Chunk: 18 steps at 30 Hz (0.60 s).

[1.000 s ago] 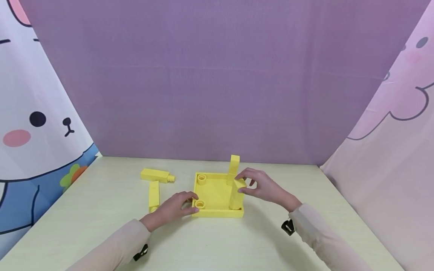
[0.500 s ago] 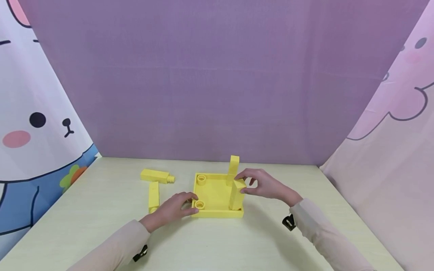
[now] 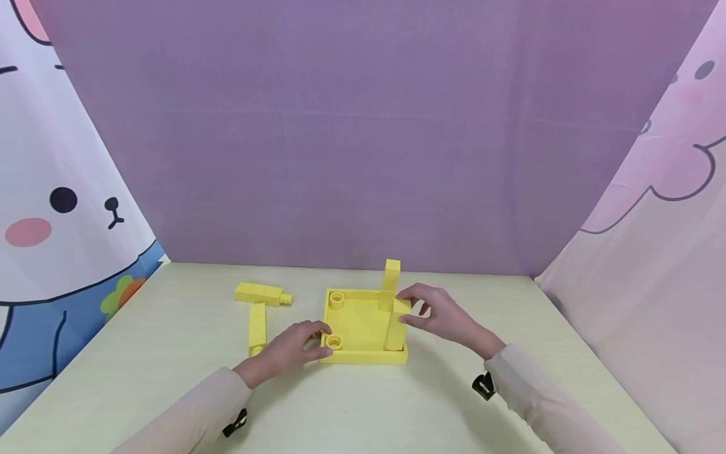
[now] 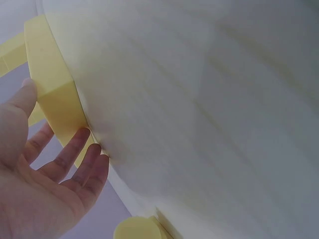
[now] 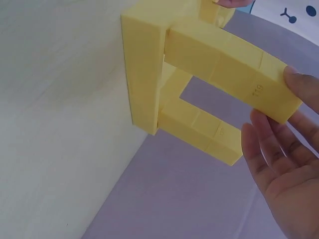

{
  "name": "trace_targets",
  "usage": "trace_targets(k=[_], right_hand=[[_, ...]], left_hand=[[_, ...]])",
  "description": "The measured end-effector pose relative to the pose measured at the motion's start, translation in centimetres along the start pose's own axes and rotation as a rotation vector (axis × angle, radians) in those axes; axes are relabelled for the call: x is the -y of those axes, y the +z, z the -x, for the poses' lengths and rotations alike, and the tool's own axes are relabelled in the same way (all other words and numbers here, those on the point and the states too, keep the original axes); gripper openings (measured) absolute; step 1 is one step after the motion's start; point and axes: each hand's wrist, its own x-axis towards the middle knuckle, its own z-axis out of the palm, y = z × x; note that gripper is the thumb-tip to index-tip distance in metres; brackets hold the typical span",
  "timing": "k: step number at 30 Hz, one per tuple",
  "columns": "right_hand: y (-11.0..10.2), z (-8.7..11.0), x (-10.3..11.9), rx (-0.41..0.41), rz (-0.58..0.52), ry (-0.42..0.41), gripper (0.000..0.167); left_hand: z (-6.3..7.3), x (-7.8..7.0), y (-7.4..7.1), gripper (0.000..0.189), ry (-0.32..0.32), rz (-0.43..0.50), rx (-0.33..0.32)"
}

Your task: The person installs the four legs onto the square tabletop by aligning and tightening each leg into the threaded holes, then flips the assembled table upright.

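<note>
1. A yellow, plastic-looking square tray with a raised rim (image 3: pixel 365 357) rests on a pale wood-grain table (image 3: pixel 363 416), before a plain purple cloth backdrop (image 3: pixel 363 139).
2. At the tray's near right corner stands a yellow square-section leg (image 3: pixel 397 329), flat-topped and upright; whether it is fully seated cannot be told.
3. The right hand (image 3: pixel 439 313) pinches that leg's upper end, thumb on one face and fingers against another.
4. The left hand (image 3: pixel 293 347) grips the tray's near left corner between thumb and fingers.
5. A matching upright leg (image 3: pixel 391 277) occupies the tray's far right corner.
6. Left of the tray lie a far loose leg (image 3: pixel 261 294), its round peg towards the tray, and a near loose leg (image 3: pixel 258 326), its peg partly hidden by the left hand.
7. Only the head view shows inside the tray: a far round socket (image 3: pixel 337 302) and a near round socket (image 3: pixel 334 343), both in its left corners.
8. The right wrist view alone reveals small characters marked on the pinched leg, too faint to read surely.
9. Counted: one tray, four legs (two upright, two lying), two visible sockets, two hands.
</note>
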Motion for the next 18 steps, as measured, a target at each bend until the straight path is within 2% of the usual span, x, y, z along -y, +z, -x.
trace_targets(k=[4, 13, 18], right_hand=[[-0.2, -0.1, 0.0, 0.019, 0.002, -0.011, 0.033], [-1.4, -0.7, -0.2, 0.179, -0.065, 0.014, 0.04], [-1.5, -0.8, -0.3, 0.19, -0.076, 0.012, 0.04]], left_hand=[[0.0, -0.2, -0.1, 0.045, -0.003, 0.011, 0.004], [0.0, 0.1, 0.0, 0.046, -0.01, -0.001, 0.004], [0.0, 0.1, 0.0, 0.046, -0.012, 0.0, 0.005]])
